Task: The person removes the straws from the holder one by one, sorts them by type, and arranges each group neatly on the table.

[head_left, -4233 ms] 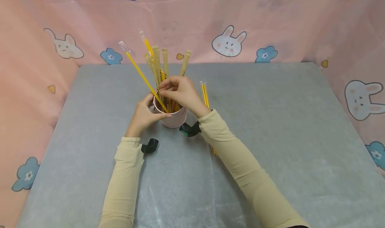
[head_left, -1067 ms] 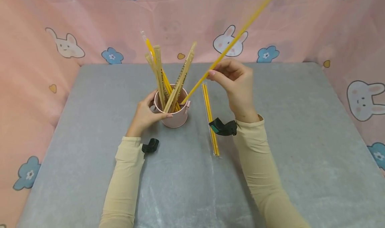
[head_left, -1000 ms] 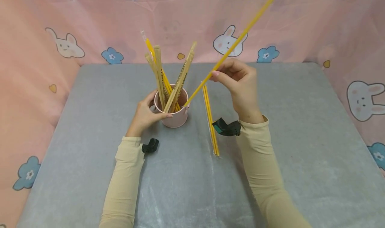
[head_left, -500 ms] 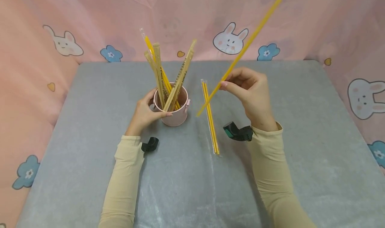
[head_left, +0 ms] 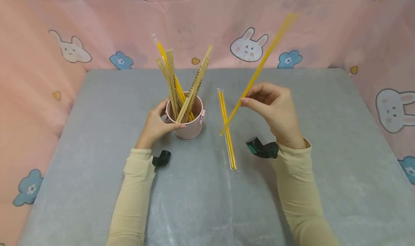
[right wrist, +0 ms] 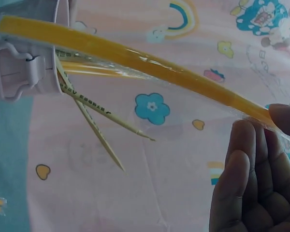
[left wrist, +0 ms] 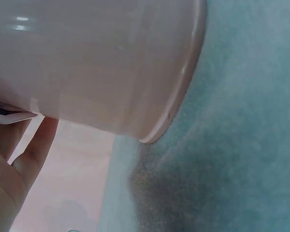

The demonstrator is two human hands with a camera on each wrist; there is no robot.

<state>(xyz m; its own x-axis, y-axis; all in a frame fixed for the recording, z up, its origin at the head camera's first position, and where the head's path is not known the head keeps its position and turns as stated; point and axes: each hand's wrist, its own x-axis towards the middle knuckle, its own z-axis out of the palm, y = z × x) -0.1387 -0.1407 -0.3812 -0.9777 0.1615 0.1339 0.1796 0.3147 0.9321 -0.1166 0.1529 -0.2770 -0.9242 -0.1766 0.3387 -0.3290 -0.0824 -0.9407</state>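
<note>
My left hand [head_left: 155, 125] grips a small pink pail [head_left: 189, 131] by its left side, thumb at the front rim. Inside stand several paper-wrapped sticks [head_left: 196, 82] with printed lettering, leaning both ways, and yellow straws [head_left: 161, 50] in clear wrap among them. Right of the pail, my right hand [head_left: 275, 107] pinches one long yellow wrapped straw [head_left: 258, 69] between thumb and fingertips. That straw slants up to the right, its upper end blurred; its lower end overlaps the straws [head_left: 228, 141] lying on the table. In the right wrist view the held straw [right wrist: 135, 60] passes before the pail [right wrist: 19, 72].
A grey table [head_left: 324, 130] bears everything. Pink cloth [head_left: 201, 15] printed with rabbits and flowers hangs behind it and at both sides. A black wrist camera [head_left: 161, 158] sits on the left wrist, another camera [head_left: 262, 148] on the right.
The straw that leaned left in the pail is now out of it, in my right hand. This hand has moved right and lower with it. My left hand stays on the pail.
</note>
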